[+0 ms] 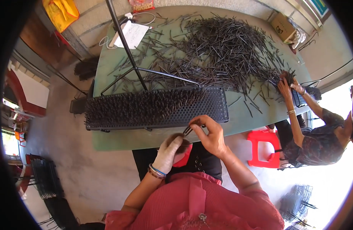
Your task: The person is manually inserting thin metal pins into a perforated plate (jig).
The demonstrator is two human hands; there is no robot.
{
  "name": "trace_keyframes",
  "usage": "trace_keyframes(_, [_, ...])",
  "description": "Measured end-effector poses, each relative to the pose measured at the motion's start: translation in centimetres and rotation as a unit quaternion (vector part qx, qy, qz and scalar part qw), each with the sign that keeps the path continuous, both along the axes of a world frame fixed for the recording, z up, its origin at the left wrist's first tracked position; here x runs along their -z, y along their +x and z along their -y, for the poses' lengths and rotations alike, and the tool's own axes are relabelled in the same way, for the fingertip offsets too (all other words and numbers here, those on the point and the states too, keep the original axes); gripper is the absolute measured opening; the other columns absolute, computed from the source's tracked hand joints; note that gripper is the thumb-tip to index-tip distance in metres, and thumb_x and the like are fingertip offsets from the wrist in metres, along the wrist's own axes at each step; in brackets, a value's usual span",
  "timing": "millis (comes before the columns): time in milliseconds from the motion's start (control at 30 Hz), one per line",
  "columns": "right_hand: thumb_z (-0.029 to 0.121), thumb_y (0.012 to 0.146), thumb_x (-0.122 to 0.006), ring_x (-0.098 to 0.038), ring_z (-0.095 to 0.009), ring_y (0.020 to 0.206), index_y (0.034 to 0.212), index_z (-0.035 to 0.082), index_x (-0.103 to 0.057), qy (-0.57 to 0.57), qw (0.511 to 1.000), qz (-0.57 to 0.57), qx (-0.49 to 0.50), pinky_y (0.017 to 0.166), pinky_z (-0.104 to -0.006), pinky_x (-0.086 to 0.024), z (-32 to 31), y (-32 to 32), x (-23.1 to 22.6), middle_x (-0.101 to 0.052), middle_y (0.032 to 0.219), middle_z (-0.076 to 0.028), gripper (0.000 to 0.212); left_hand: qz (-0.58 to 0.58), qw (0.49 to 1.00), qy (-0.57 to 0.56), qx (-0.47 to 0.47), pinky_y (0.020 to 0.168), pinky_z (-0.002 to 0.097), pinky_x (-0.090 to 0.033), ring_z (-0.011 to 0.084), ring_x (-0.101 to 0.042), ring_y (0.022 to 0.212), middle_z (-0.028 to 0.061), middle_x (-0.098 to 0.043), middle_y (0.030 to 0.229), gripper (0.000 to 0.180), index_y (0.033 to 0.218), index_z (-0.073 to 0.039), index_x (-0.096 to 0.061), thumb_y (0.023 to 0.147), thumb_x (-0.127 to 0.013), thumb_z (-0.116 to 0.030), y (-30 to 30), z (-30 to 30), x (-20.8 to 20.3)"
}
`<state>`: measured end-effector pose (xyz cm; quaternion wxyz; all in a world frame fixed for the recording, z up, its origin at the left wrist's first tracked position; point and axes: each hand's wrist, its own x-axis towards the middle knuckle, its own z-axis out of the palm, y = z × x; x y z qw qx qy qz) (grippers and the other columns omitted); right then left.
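My left hand [167, 156], in a pale glove, is closed around a bundle of thin dark sticks [182, 142] near the table's front edge. Just right of it, my right hand [212, 137] pinches a few dark sticks [188, 130] between thumb and fingertips, close to the bundle's top. Beyond both hands lies a long black perforated tray [213, 105]. Dark sticks [126, 107] stand packed upright across its left and middle parts, while the holes toward its right end are bare.
Loose dark sticks form a big heap [230, 50] on the green table [111, 142]. A black metal frame [124, 42] rises behind the tray. At right, a co-worker's hands [287, 89] hold sticks above another tray. A red stool [263, 149] stands below.
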<state>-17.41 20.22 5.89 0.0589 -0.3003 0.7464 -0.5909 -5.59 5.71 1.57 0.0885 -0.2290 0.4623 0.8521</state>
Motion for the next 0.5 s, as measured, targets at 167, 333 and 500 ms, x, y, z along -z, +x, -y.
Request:
trace_keyframes(167, [0.009,0.090,-0.069,-0.063,-0.010,0.089,0.100,-0.003,-0.067,-0.033,0.987,0.150,-0.053,0.080,-0.0260,-0.051,-0.5,0.0,2.5,-0.070,0.093,-0.005,0.016,-0.109,0.975,-0.189,0.030,0.083,0.0252,-0.049,0.0121,-0.062,0.089,0.0055,-0.066,0.101,0.034,0.123,0.001,-0.056,0.099,-0.056,-0.022,-1.1,-0.5,-1.0])
trace_keyframes(333, [0.009,0.089,-0.071,-0.063,-0.008,0.083,0.105,-0.007,-0.068,-0.040,0.967,0.252,-0.018,0.076,-0.0247,-0.053,-0.5,0.4,4.2,-0.071,0.091,-0.005,0.022,-0.059,0.963,-0.254,0.070,0.072,0.0237,-0.049,0.0086,-0.059,0.076,0.0037,-0.068,0.087,0.027,0.112,0.001,-0.062,0.099,-0.056,-0.022,-1.7,-0.4,0.1])
trace_keyframes(500, [0.007,0.089,-0.071,-0.062,-0.008,0.082,0.108,-0.007,-0.068,-0.067,0.956,0.284,-0.003,0.073,-0.0249,-0.053,-0.5,0.0,5.5,-0.071,0.091,-0.006,0.024,-0.019,0.965,-0.238,0.109,0.066,0.0229,-0.048,0.0064,-0.057,0.071,0.0032,-0.068,0.084,0.026,0.109,0.000,-0.063,0.100,-0.055,-0.023,-2.1,-0.3,-1.3])
